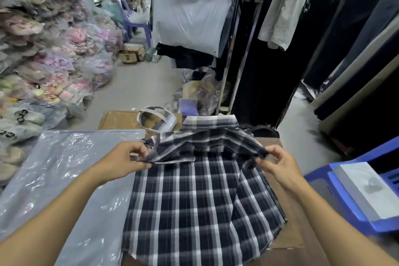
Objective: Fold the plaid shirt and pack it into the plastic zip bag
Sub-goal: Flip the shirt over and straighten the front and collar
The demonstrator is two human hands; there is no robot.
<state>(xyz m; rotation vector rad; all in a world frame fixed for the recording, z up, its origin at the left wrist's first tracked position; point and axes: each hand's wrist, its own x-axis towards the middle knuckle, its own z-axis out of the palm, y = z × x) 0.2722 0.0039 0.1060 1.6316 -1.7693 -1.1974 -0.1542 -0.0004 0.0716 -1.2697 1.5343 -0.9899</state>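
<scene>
A dark navy and white plaid shirt (194, 201) lies back up on a brown cardboard surface (298, 233), collar at the far end. Its upper part is lifted into a raised fold. My left hand (127, 158) pinches the left edge of that fold. My right hand (278, 163) pinches the right edge. Flat beside the shirt on the left lies the clear plastic zip bag (64, 170), its near corner under the shirt's left side.
A blue plastic stool (349, 207) with a grey box (367, 190) on it stands at the right. White cardboard collar strips (157, 116) lie beyond the shirt. Bagged clothes (43, 60) pile up on the left; dark garments (345, 39) hang on racks at the right.
</scene>
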